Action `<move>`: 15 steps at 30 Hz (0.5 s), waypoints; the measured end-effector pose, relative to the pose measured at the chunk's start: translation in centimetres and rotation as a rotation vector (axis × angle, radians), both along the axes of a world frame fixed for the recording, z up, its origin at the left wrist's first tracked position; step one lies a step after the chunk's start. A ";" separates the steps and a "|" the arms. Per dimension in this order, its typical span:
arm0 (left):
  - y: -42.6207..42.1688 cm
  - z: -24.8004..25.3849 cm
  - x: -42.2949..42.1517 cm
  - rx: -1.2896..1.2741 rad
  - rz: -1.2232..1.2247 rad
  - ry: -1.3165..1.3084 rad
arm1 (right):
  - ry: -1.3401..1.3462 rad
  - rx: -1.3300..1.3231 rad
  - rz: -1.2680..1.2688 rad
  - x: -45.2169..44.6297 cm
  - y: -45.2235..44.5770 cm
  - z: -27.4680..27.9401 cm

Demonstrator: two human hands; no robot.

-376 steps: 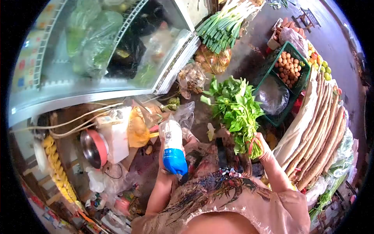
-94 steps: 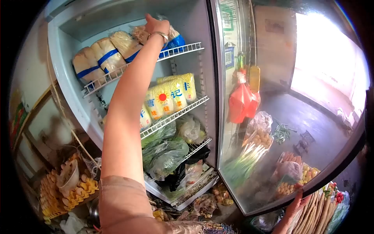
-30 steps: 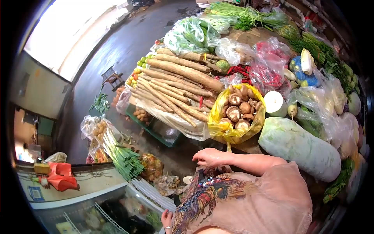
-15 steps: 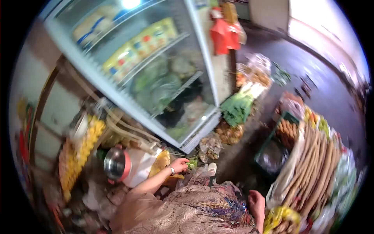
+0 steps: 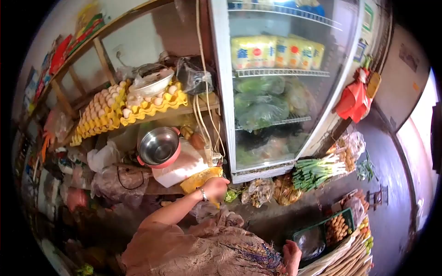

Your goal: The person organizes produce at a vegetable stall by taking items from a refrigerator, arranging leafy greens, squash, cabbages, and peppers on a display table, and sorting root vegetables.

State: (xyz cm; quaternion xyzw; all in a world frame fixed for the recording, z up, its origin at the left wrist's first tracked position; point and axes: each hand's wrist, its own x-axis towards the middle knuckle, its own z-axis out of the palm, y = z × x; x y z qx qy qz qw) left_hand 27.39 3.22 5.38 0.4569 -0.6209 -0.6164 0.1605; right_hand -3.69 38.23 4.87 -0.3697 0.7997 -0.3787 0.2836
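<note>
My left hand, with a bracelet at the wrist, is in front of a yellow bag beside a white box. Its fingers point right and are partly blurred, so I cannot make out whether they hold anything. A red-rimmed steel bowl stands to the upper left of it. Low in the view, my right hand has curled fingers, near the green crate; nothing can be made out in it. The glass-door fridge is shut, with yellow packages on a shelf inside.
Yellow egg trays and a white bowl sit on the wooden shelf at left. Green onions and bagged produce lie by the fridge's foot. Long brown roots are at lower right. A cable hangs beside the fridge.
The view has turned from the produce pile toward the fridge and egg shelf. The fridge door, open about three seconds ago, is shut. My left hand has come down from the fridge's upper shelf.
</note>
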 end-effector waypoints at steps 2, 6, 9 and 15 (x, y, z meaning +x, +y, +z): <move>-0.8 1.2 -0.1 -0.030 0.006 0.081 | -0.008 0.072 0.137 0.2 -1.0 0.6; -3.0 2.2 0.6 -0.056 0.074 0.123 | -0.144 0.072 0.113 1.9 -3.6 1.1; -5.0 3.1 0.4 -0.037 0.119 0.111 | -0.200 0.030 0.084 3.4 -5.0 2.4; -11.7 3.1 -2.2 -0.172 0.390 0.212 | -0.125 0.047 0.031 4.0 -4.5 -0.2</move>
